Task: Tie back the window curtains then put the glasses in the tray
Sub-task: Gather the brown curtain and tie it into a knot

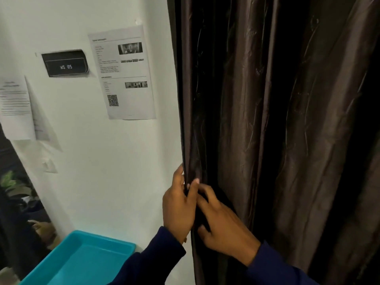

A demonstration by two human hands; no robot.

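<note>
A dark brown curtain (277, 120) fills the right, its top and hem cut off. The turquoise tray (82, 258), near left, is partly cropped. Left hand (178, 206) pinches the curtain's left edge; right hand (223, 227), fingers (203, 194) curled into a fold, grips beside it.

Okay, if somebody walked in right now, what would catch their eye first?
First, the dark curtain filling the right side, with both hands at its left edge: the left hand grips the edge while the right hand reaches into the folds beside it. Next, the bright turquoise tray at bottom left. On the white wall hang a black sign reading WS 05 and a printed sheet.
</note>
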